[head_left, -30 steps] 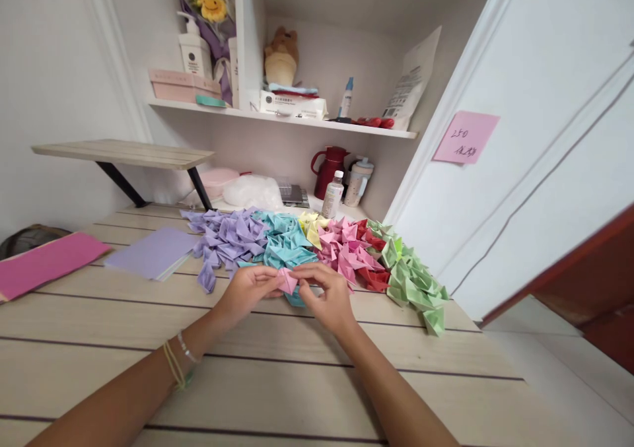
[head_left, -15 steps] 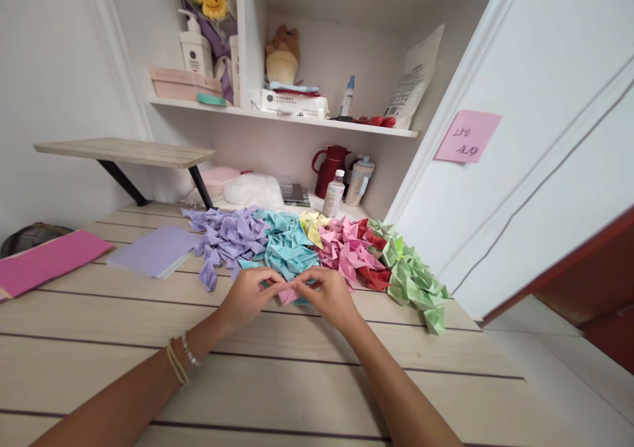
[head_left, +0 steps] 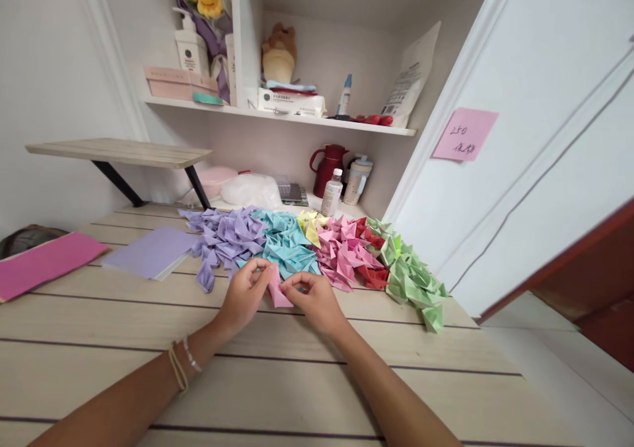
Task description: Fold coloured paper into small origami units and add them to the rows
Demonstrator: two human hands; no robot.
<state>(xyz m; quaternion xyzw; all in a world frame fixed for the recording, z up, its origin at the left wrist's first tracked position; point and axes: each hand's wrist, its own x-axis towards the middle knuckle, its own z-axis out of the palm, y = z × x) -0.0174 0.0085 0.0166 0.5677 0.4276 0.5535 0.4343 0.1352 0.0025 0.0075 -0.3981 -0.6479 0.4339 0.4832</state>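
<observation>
Plank-patterned tabletop [head_left: 297,397] nearest. Left hand [head_left: 242,296] pinches the upper left of a small folded pink paper [head_left: 278,294]; right hand [head_left: 319,303] has thumb and fingertips closed on its right edge. Two-sided hold, presumably to steady the creases. Paper sits between the hands, in front of the turquoise pile [head_left: 287,239]. Purple pile [head_left: 232,232] and pale green pile [head_left: 413,275] flank it: matte, sharp-cornered folds, apparently grouped by colour. Behind: clear, white-capped bottle [head_left: 331,196], upright.

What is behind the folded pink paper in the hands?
Turquoise folded-paper pieces show behind the folded pink paper, beyond the left hand and right hand. Whatever lies directly behind the paper and hands is covered and cannot be seen.
</observation>
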